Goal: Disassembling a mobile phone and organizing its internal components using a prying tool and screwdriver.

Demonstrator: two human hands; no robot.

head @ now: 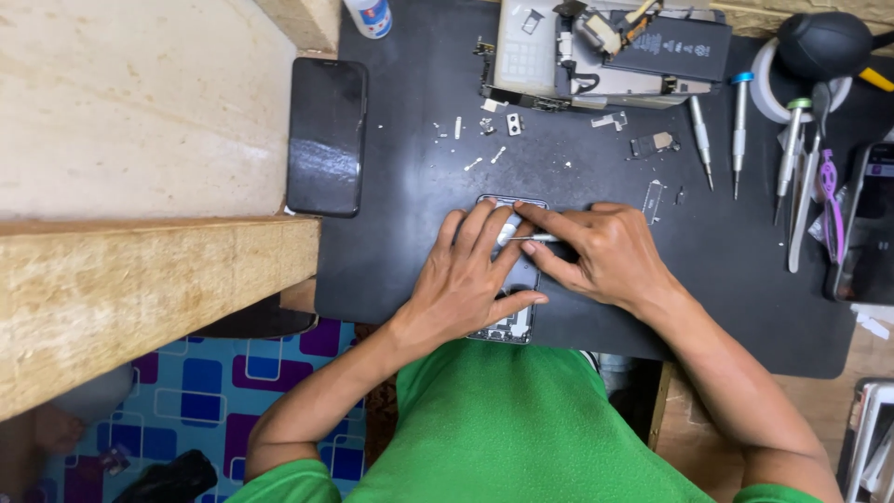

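A person bends over an opened phone lying near the front edge of a black mat, the left hand pressed flat on it to steady it. The right hand pinches thin tweezers at the phone's far end. The strip-down looks well advanced: tiny screws and brackets lie loose farther back, beside a gutted phone with its battery. Screwdrivers rest at right, a dark screen at left. A wooden bench flanks the mat above a patterned floor.
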